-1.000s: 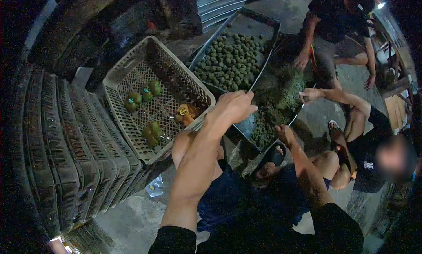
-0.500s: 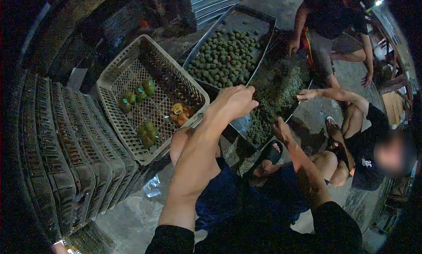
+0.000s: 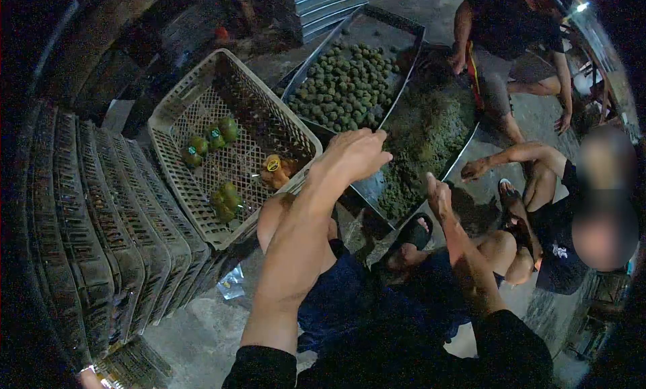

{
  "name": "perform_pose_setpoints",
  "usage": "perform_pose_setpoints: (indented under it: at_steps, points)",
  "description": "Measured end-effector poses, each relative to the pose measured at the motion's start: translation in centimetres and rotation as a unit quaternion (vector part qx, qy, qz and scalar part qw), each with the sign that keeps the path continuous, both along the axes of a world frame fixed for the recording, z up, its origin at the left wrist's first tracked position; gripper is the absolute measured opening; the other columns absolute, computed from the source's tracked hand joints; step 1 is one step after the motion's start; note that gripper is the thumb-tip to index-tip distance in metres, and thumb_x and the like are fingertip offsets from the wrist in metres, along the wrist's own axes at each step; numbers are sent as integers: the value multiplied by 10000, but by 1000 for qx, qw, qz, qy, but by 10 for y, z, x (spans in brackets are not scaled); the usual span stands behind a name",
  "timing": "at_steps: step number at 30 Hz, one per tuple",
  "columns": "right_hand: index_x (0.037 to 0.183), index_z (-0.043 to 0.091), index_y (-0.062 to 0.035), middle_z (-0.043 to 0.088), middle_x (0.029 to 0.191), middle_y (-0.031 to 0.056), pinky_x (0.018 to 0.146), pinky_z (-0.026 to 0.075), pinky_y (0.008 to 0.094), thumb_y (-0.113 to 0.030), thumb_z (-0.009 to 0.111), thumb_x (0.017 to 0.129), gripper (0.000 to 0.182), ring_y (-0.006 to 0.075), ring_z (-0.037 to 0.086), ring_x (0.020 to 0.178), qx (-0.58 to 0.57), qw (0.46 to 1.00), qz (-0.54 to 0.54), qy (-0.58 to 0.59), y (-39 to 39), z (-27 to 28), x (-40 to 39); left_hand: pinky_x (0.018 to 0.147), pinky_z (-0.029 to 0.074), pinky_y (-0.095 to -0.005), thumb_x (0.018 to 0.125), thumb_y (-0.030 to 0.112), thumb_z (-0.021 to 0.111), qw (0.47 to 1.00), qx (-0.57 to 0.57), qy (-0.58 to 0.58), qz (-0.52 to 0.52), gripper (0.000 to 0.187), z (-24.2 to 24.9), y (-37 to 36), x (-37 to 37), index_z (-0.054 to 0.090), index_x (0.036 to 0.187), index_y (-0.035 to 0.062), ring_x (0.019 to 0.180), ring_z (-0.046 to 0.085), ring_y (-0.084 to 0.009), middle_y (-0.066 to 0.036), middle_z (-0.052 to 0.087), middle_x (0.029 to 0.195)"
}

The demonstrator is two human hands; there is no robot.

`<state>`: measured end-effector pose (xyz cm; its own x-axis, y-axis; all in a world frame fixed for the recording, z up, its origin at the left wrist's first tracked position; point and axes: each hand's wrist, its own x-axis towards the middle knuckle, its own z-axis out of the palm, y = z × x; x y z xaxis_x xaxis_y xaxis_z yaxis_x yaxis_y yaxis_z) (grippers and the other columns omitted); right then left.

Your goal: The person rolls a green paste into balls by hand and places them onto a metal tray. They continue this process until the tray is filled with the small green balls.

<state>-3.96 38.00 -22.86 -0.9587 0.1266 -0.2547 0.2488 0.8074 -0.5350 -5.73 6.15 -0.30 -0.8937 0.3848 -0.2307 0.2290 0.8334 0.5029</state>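
A shallow metal tray holds a loose, crumbly grey-green mass. My left hand is closed over the tray's left side, with its fingertips partly hidden. On the near right rim, my right hand is closed with the thumb up along the edge; its other fingers are mostly out of sight. Just beyond my left hand, a second metal tray carries a heap of round, dark green balls.
Left of me, a plastic crate contains several green bundles and an orange one. Stacked crates stand farther left. Two people sit close by; one person's hand is near the right rim, another's hand beyond the tray.
The grey-green mass, blurred before, now looks more settled and spread. The person at right has moved a hand off the rim. My right hand has shifted slightly right; my left barely moved.
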Motion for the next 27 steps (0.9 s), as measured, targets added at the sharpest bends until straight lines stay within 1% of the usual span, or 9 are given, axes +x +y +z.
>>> perform_pose_setpoints:
  at_steps: [2,4,6,8,10,14,20,24,27]
  points:
    - [689,532,-48,458,578,58,491,307,402,-451,550,938,475,175,391,484,-149,986,-56,47,8,-9,2,903,471,-452,886,344,575,1000,-3,2,-3,446,1,2,1,557,1207,35,1064,585,-372,-206,629,1108]
    - [799,576,-77,542,670,34,531,367,368,-377,570,941,332,164,471,562,-238,963,-117,-55,-10,34,14,903,470,-453,885,344,576,1000,-7,5,-9,448,0,3,1,556,1208,34,1066,584,-372,-208,629,1109]
    - [932,597,-99,605,803,25,598,438,338,-303,588,938,204,166,557,683,-483,852,-181,-90,-34,93,33,913,463,-450,888,335,574,1000,-5,17,-12,439,-3,4,2,557,1206,33,1070,581,-371,-210,629,1108]
    - [1059,580,-75,656,927,70,590,498,295,-331,610,917,293,179,594,714,-557,811,-173,-43,-15,53,33,924,457,-448,889,329,571,1000,-4,18,-12,441,-3,5,3,555,1209,26,1082,576,-369,-211,624,1124]
    - [998,587,-69,634,848,71,556,480,268,-371,612,915,315,164,604,717,-699,653,-288,-32,-9,29,34,934,450,-447,891,324,569,1000,-6,15,-16,443,-4,7,2,552,1213,19,1093,571,-368,-211,619,1140]
    - [719,569,-89,525,656,18,511,382,285,-485,602,889,433,154,521,604,-318,892,-299,-121,-19,-16,10,970,429,-435,896,329,565,999,-3,9,-31,478,-3,8,5,536,1238,-5,1142,545,-363,-216,580,1225]
    - [716,633,-56,625,688,48,633,430,325,-510,556,896,495,155,537,629,-237,970,-49,-22,-44,22,13,922,452,-453,896,291,571,995,42,88,-23,460,-16,-6,9,524,1240,-10,1094,564,-391,-244,594,1167]
    - [960,590,-54,610,821,70,533,429,313,-333,606,925,282,163,557,648,-531,828,-152,-95,-49,68,32,1010,408,-406,902,317,570,999,10,46,-8,514,-6,-10,7,511,1277,-30,1192,514,-371,-240,534,1288]
    - [938,615,-69,610,812,81,522,422,282,-441,566,927,375,155,568,654,-594,769,-180,-153,-24,18,46,1006,411,-413,905,325,565,999,12,42,-7,518,-5,-10,10,498,1295,-8,1182,516,-382,-237,537,1283]
